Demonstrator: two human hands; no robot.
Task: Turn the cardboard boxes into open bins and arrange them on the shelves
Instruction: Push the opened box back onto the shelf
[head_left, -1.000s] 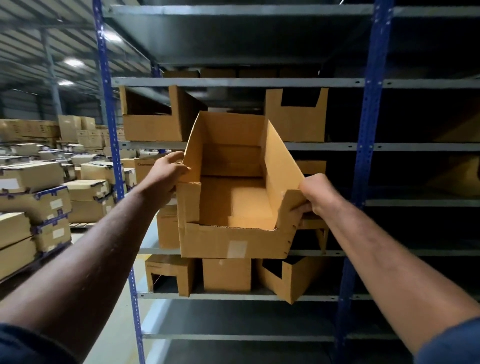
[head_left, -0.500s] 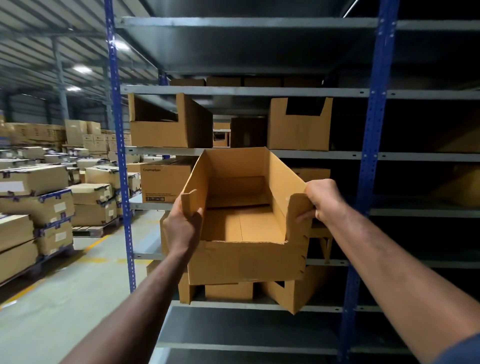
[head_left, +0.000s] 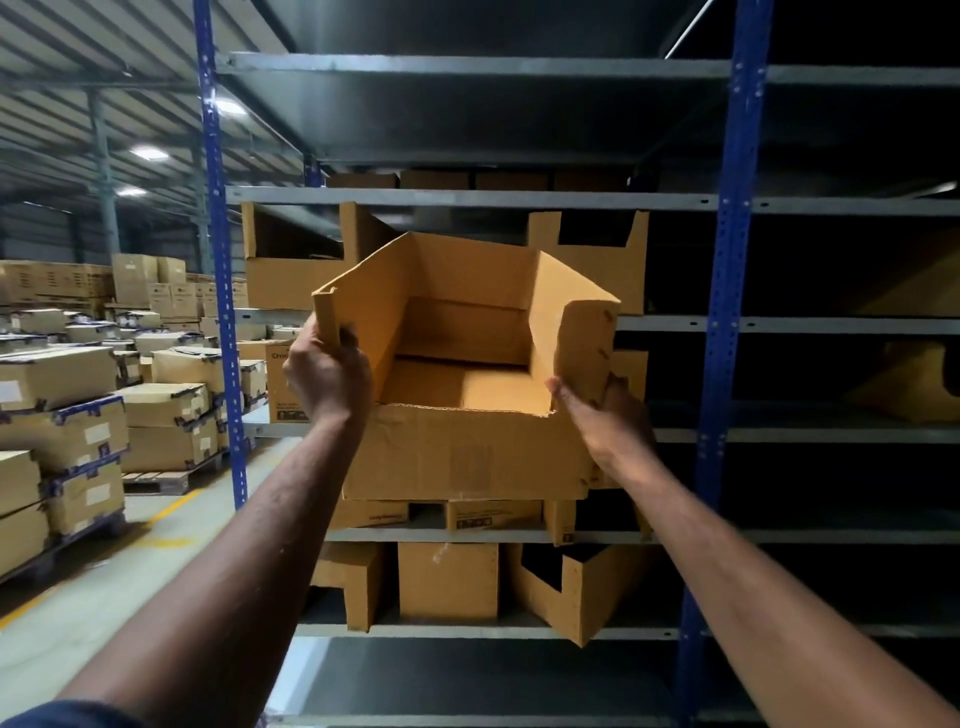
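Note:
I hold an open cardboard bin (head_left: 457, 452) in the air in front of the metal shelving (head_left: 467, 198). Its top is open and its front wall is cut low. My left hand (head_left: 327, 374) grips the bin's left front corner flap. My right hand (head_left: 602, 415) grips the lower right front corner, fingers wrapped around the side wall. The bin tilts slightly, its far end raised toward the shelf that carries two other bins (head_left: 291, 270) (head_left: 592, 260). Its inside is empty.
Blue uprights (head_left: 221, 291) (head_left: 727, 291) frame the shelf bay. Lower shelves hold several cardboard bins (head_left: 447, 579) (head_left: 576, 592). Stacked sealed cartons on pallets (head_left: 62, 415) fill the floor at left. The shelves to the right are dark.
The bin has risen and swung a little right toward the upper shelf. My left hand moved up onto the left corner flap; my right hand slid lower on the right side.

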